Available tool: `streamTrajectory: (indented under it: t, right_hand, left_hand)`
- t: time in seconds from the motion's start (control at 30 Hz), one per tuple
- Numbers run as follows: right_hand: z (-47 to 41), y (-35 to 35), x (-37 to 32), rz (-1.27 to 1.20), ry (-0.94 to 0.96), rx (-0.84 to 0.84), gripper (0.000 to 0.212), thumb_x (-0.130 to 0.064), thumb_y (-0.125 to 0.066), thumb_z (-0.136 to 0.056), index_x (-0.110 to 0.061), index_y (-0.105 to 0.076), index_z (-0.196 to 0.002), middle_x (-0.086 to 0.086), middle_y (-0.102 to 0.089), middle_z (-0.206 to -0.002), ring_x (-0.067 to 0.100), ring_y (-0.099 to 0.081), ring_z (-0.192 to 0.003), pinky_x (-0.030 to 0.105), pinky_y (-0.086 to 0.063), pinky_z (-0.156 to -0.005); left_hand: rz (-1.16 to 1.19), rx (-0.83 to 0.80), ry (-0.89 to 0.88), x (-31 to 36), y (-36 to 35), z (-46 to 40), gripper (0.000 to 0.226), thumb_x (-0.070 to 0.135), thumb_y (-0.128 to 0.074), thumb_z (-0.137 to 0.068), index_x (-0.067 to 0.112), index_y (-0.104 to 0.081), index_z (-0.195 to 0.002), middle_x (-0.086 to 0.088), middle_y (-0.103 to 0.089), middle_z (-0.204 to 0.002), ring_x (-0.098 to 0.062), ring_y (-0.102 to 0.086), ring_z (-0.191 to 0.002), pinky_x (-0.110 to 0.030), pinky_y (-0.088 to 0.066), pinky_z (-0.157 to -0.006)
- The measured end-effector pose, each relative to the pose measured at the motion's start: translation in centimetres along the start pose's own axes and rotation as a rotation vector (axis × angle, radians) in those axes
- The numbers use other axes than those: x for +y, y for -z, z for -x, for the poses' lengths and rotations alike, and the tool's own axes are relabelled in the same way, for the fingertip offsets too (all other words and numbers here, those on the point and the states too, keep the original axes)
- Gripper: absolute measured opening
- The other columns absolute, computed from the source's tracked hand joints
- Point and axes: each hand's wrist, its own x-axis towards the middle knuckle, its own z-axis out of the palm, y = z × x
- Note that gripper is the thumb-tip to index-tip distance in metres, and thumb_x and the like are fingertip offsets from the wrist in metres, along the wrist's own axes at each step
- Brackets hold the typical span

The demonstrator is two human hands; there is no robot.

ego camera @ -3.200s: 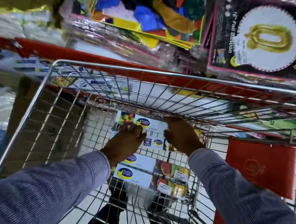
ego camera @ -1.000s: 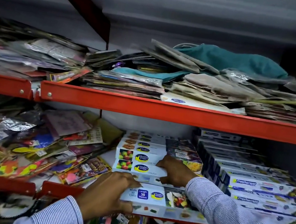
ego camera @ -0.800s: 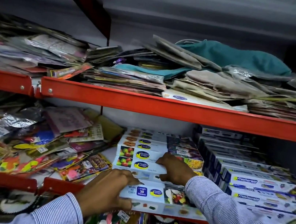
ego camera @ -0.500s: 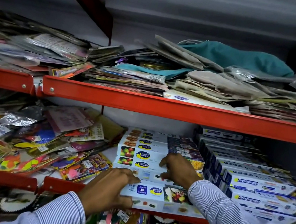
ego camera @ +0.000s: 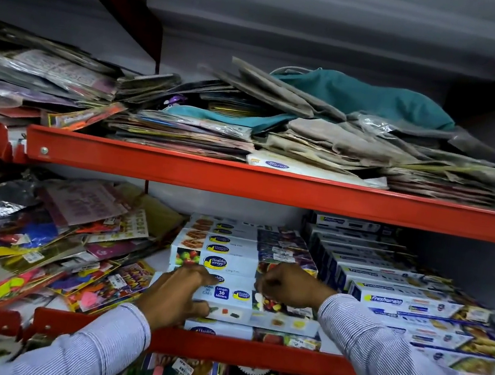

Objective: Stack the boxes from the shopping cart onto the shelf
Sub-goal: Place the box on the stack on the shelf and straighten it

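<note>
A long white wrap box [ego camera: 266,313] with fruit pictures lies at the front of the middle shelf [ego camera: 247,352], on top of another box of the same kind [ego camera: 250,334]. My left hand [ego camera: 177,295] grips its left end, thumb on the front face. My right hand [ego camera: 287,285] is curled over the box's far edge near the middle. Behind stands a stepped stack of the same white boxes [ego camera: 218,247]. The shopping cart is out of view.
A stack of blue-and-white Freshwrapp boxes [ego camera: 400,293] fills the shelf to the right. Loose colourful balloon packets [ego camera: 38,246] slope down on the left. The upper shelf [ego camera: 241,180] carries flat packets and cloth bags. More balloon packs hang below.
Since the cart frame, both hands have brought the box up to the shelf. Over the last second my hands shifted slightly inward along the box; the box sits about where it was.
</note>
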Motion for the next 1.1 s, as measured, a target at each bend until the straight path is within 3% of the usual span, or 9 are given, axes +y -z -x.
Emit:
streamTrajectory:
  t: [0.1,0.2,0.37,0.53,0.73,0.83,0.9,0.97,1.1]
  right_hand:
    - [0.8,-0.3,0.2,-0.039,0.007,-0.011,0.030,-0.029,-0.060,-0.096,-0.011,-0.073,-0.116,0.008,-0.075,-0.114,0.017,-0.068,-0.096,0.021,-0.050,-0.085]
    - [1.0,-0.5,0.4,-0.063,0.004,-0.034,0.037,-0.035,-0.062,-0.095,-0.014,-0.068,-0.124,0.006,-0.072,-0.123,0.013,-0.066,-0.103,0.012,-0.046,-0.083]
    - [1.4,-0.5,0.9,-0.019,0.015,-0.129,0.058,-0.038,-0.067,-0.091,-0.015,-0.052,-0.142,-0.002,-0.047,-0.152,0.014,-0.046,-0.138,0.027,-0.037,-0.115]
    - [1.4,-1.0,1.2,-0.027,0.006,-0.158,0.057,-0.029,-0.065,-0.093,-0.017,-0.046,-0.146,-0.004,-0.037,-0.158,0.013,-0.035,-0.146,0.032,-0.028,-0.122]
    - [1.5,-1.5,1.3,-0.026,-0.007,-0.150,0.056,-0.024,-0.061,-0.096,-0.016,-0.042,-0.148,-0.002,-0.034,-0.160,0.015,-0.032,-0.147,0.030,-0.025,-0.123]
    - [1.9,-1.9,0.8,-0.007,-0.026,-0.135,0.054,-0.022,-0.057,-0.099,-0.014,-0.040,-0.149,0.002,-0.036,-0.159,0.021,-0.037,-0.145,0.036,-0.032,-0.120]
    - [2.7,-2.1,0.1,0.049,-0.022,-0.091,0.049,-0.024,-0.051,-0.101,-0.011,-0.041,-0.148,0.009,-0.050,-0.149,0.026,-0.049,-0.134,0.040,-0.041,-0.113]
    - [4.2,-2.7,-0.7,0.105,0.031,0.011,0.047,-0.028,-0.047,-0.102,-0.010,-0.043,-0.144,0.015,-0.055,-0.141,0.029,-0.052,-0.129,0.043,-0.041,-0.112]
    - [8.5,-5.5,-2.4,0.175,0.119,0.264,0.064,-0.047,-0.044,-0.099,-0.024,-0.023,-0.155,-0.002,-0.019,-0.165,0.019,-0.014,-0.153,0.039,-0.015,-0.125]
  left_hand:
    - [-0.058,0.060,-0.024,-0.4,-0.7,0.1,0.060,0.040,-0.072,-0.080,0.028,-0.054,-0.137,0.010,-0.058,-0.132,-0.008,-0.045,-0.119,-0.029,-0.047,-0.095]
    - [-0.135,0.068,-0.028,-0.7,-1.0,0.5,0.050,0.044,-0.068,-0.082,0.027,-0.063,-0.129,0.009,-0.061,-0.132,-0.010,-0.047,-0.123,-0.031,-0.048,-0.097]
    - [-0.131,0.081,-0.003,-0.1,-1.5,1.1,0.047,0.052,-0.063,-0.087,0.029,-0.063,-0.128,0.006,-0.062,-0.135,-0.013,-0.055,-0.122,-0.031,-0.049,-0.096]
    - [-0.126,0.104,0.016,0.6,-1.7,1.3,0.034,0.049,-0.063,-0.088,0.025,-0.068,-0.112,-0.003,-0.071,-0.117,-0.023,-0.064,-0.109,-0.034,-0.054,-0.083]
    - [-0.141,0.100,0.034,0.6,-2.5,1.8,0.033,0.046,-0.057,-0.094,0.025,-0.062,-0.120,-0.006,-0.067,-0.122,-0.025,-0.062,-0.111,-0.036,-0.054,-0.081]
    - [-0.167,0.095,0.036,1.2,-2.7,2.0,0.038,0.043,-0.052,-0.098,0.022,-0.058,-0.129,-0.007,-0.061,-0.136,-0.026,-0.052,-0.129,-0.039,-0.049,-0.097]
    - [-0.234,0.080,0.034,1.8,-2.7,2.4,0.049,0.046,-0.045,-0.100,0.021,-0.046,-0.142,-0.004,-0.044,-0.153,-0.025,-0.032,-0.145,-0.042,-0.028,-0.116]
    - [-0.291,0.091,0.022,2.6,-2.7,3.7,0.061,0.052,-0.039,-0.099,0.023,-0.029,-0.152,0.000,-0.024,-0.162,-0.025,-0.013,-0.151,-0.046,-0.010,-0.121]
    - [-0.287,0.169,-0.062,4.7,-3.1,8.3,0.069,0.054,-0.047,-0.093,0.020,-0.032,-0.151,-0.008,-0.025,-0.162,-0.032,-0.020,-0.149,-0.056,-0.023,-0.118]
